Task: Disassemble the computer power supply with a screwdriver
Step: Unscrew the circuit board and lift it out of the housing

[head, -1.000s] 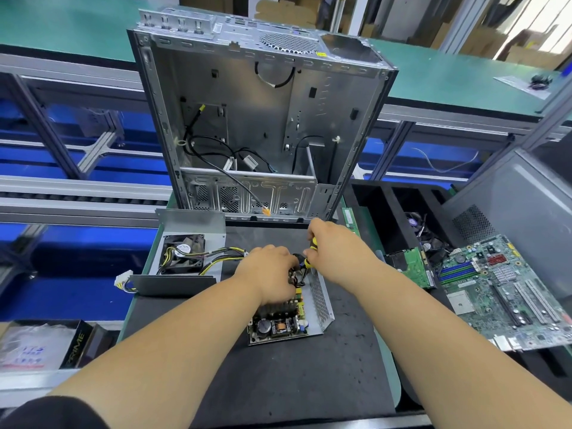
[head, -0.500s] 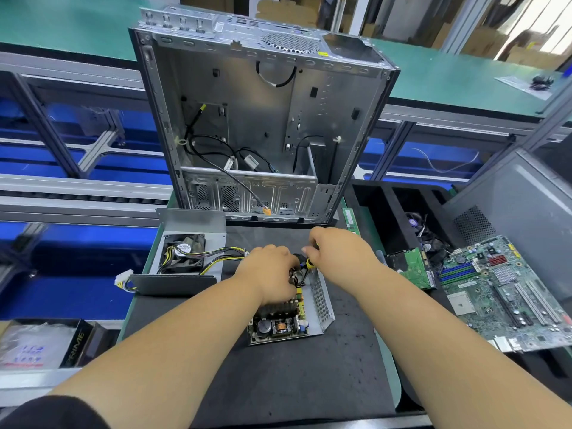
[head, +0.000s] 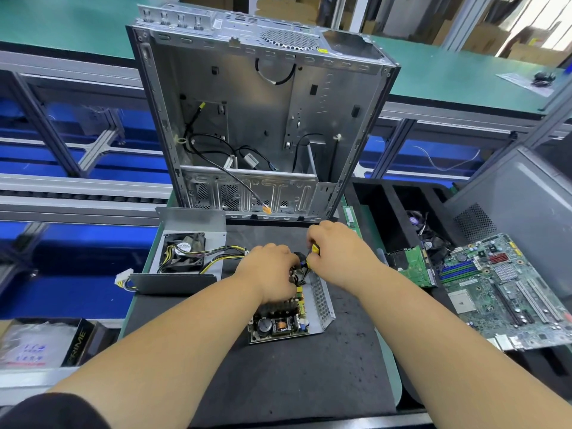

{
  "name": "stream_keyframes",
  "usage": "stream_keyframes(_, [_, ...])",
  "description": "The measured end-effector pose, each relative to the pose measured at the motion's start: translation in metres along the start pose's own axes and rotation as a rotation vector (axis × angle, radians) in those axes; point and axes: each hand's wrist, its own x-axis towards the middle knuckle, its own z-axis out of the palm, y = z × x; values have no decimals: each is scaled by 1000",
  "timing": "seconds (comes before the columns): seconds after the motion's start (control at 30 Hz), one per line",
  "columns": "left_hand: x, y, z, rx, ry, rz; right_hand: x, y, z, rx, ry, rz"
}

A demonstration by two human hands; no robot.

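power supply (head: 291, 317): open, centre frame on tabletop (head: 309, 382).
screwdriver (head: 311, 257): shaft runs down-left from right hand (head: 337, 258) grip, curled round handle.
left hand (head: 272, 274): rests on board, grip hidden.
nearer screw: right hand, judged.

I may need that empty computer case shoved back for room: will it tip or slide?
The computer case stands upright and tall, so a high push would likely tip it. Gutted sheet metal, so probably light. Its loose cables may swing.
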Motion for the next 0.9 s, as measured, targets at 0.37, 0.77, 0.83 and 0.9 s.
stream_keyframes(0.37, [1,0,0,-1,3,2,1,-1,-2,-27,16,-13])
stream_keyframes(0.77, [2,-1,3,-14,1,-10,1,-1,-4,80,-83,12])
stream_keyframes(0.83, [1,-1,3,-15,-4,-11,0,0,-7,85,-125,-16])
stream_keyframes(0.9, [1,-1,2,-15,-8,-12,-1,1,-8,64,-124,-42])
